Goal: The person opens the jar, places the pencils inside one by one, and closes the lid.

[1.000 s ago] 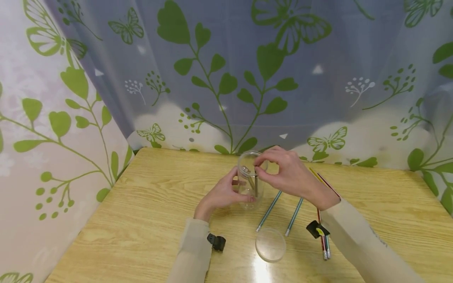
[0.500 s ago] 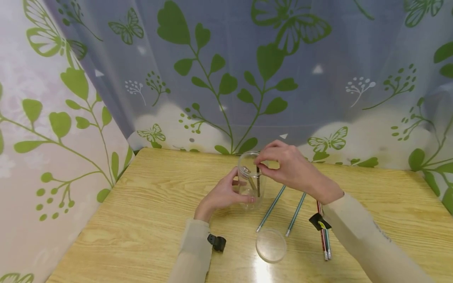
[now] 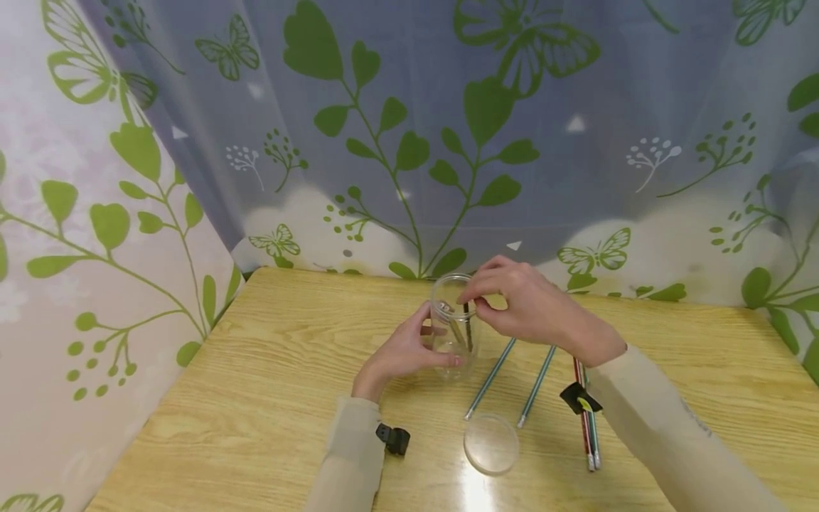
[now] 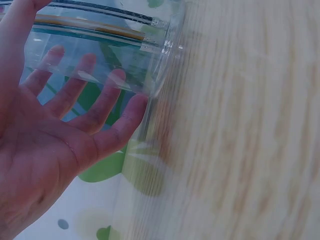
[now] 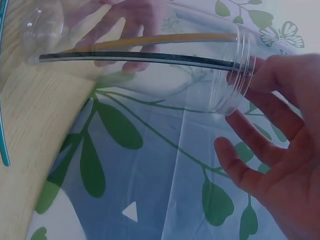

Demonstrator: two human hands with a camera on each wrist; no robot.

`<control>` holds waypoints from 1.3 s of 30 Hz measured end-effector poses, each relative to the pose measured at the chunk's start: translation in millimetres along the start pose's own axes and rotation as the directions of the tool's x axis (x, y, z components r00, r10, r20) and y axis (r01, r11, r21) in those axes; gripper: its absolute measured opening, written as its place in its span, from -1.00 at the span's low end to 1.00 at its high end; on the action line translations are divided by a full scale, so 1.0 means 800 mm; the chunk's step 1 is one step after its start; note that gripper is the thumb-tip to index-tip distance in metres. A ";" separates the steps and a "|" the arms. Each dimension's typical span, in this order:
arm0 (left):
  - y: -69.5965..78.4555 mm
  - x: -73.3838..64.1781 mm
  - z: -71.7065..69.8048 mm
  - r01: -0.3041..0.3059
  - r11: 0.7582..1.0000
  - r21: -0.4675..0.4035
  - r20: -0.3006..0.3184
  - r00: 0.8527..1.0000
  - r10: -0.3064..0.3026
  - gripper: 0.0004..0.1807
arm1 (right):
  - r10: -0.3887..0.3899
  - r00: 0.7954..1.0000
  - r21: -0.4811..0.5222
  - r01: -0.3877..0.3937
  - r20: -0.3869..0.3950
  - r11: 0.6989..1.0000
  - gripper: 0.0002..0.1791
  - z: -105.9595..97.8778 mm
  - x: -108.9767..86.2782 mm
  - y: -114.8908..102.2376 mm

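My left hand [image 3: 406, 350] is wrapped around a clear plastic jar [image 3: 451, 348] standing on the table, thumb in front and fingers behind. At the jar's mouth, the right hand [image 3: 526, 302] pinches the upper end of a black-and-white striped pencil [image 5: 150, 60]. Most of that pencil is inside the jar, with its pale tip near the bottom. Beside it in the jar leans an orange-yellow pencil [image 5: 165, 39]. Through the jar wall in the left wrist view, the eraser end of a pencil [image 4: 142, 36] shows near the base, above the left fingers [image 4: 107, 100].
A round clear lid [image 3: 491, 444] lies in front of the jar. Right of it are two teal pencils, one nearer [image 3: 491, 378] and one farther [image 3: 537, 386] from the jar. A bundle of red and green pencils [image 3: 588, 437] lies partly under the right forearm. A patterned curtain [image 3: 384, 142] hangs behind.
The right hand has shifted slightly right, still pinching the black pencil, which now leans a little differently inside the jar. The left hand and the jar have stayed in place.
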State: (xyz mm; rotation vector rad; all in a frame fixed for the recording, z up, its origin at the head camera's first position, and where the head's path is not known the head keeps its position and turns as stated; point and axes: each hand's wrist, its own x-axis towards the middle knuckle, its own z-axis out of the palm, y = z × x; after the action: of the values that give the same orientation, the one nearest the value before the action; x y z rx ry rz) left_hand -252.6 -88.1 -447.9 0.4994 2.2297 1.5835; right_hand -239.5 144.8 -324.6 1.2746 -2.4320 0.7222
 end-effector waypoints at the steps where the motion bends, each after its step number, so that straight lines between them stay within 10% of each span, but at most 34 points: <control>1: 0.000 0.000 0.000 -0.003 1.000 -0.002 0.001 1.000 0.003 0.03 | 0.028 0.999 0.019 -0.028 0.022 0.999 -0.66 0.000 -0.001 -0.002; 6: 0.001 -0.001 0.001 -0.008 1.000 -0.006 0.001 1.000 0.009 0.05 | 0.090 0.995 0.063 -0.092 0.032 0.994 -0.51 0.002 -0.006 -0.006; 16: 0.003 -0.001 0.001 -0.005 1.000 0.004 -0.005 1.000 0.005 0.07 | 0.083 0.977 0.052 -0.074 -0.195 0.996 -0.62 0.001 -0.027 0.005; 39: 0.002 0.002 0.000 -0.009 1.000 0.030 0.000 1.000 0.009 -0.09 | 0.349 0.900 -0.043 -0.372 -0.262 0.927 -0.62 -0.014 -0.118 0.046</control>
State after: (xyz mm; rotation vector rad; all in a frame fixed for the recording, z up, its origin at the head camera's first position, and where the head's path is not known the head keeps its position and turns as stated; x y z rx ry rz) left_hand -254.1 -87.2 -446.6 0.5182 2.2573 1.5558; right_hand -216.3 232.9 -371.0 0.6527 -2.4779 0.7973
